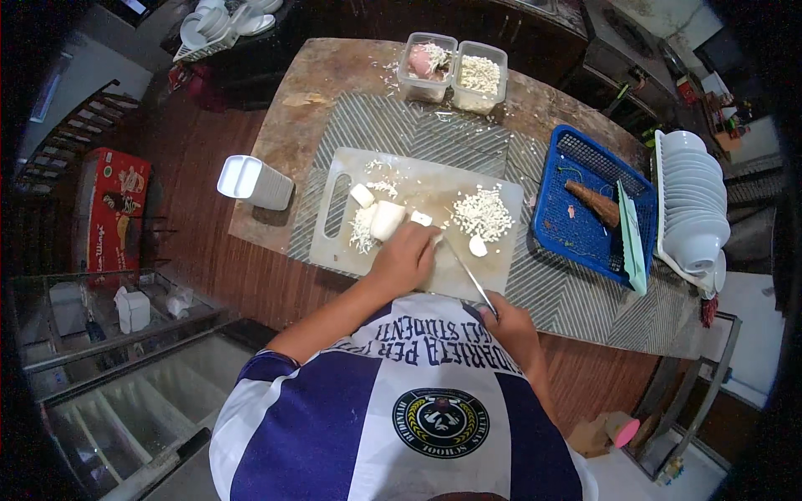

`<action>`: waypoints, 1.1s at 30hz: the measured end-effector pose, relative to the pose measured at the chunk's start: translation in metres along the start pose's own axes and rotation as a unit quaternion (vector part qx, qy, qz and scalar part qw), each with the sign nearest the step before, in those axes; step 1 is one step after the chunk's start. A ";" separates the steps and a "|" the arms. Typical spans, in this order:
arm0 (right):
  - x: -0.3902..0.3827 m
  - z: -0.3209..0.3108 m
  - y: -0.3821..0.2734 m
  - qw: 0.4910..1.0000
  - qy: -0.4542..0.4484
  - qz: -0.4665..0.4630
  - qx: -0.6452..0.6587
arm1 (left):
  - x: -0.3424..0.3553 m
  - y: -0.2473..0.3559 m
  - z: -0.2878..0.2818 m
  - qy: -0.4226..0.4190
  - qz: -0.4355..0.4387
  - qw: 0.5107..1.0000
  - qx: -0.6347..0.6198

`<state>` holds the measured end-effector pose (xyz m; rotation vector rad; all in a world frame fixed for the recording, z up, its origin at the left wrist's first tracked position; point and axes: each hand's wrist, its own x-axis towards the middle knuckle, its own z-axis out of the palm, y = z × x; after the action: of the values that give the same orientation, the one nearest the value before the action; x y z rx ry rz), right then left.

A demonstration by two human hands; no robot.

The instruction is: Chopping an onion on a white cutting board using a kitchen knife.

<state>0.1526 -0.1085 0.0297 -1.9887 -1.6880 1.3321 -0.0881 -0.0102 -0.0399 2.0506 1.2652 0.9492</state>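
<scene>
My right hand (511,327) is wrapped round the handle of a knife (473,277), its blade slanting up and left across the white cutting board (330,250). Bent fingers of my left hand (407,257) press on a small piece of pale root vegetable by the blade's tip; the piece is mostly hidden. Beside that hand lies a thick peeled chunk of white root vegetable (387,221), with a shorter chunk (362,195) above it. Fine white shreds (362,230) lie around them. On the board's right is a pile of small white dice (483,213), with a rounded offcut (478,245) below it.
Two clear plastic tubs (479,77) with chopped food stand at the table's far edge. Stacked white containers (266,185) are at the left. To the right, a blue basket (551,213) holds a brown root (593,203); past it is a rack of white bowls (692,209).
</scene>
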 end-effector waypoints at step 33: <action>0.030 0.009 -0.002 0.999 0.000 0.002 -0.048 | 0.006 0.007 -0.001 0.033 -0.067 0.997 -0.027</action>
<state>0.1425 -0.0849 0.0111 -2.0440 -1.7821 1.2750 -0.0834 -0.0079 -0.0324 1.8827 1.3765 0.9847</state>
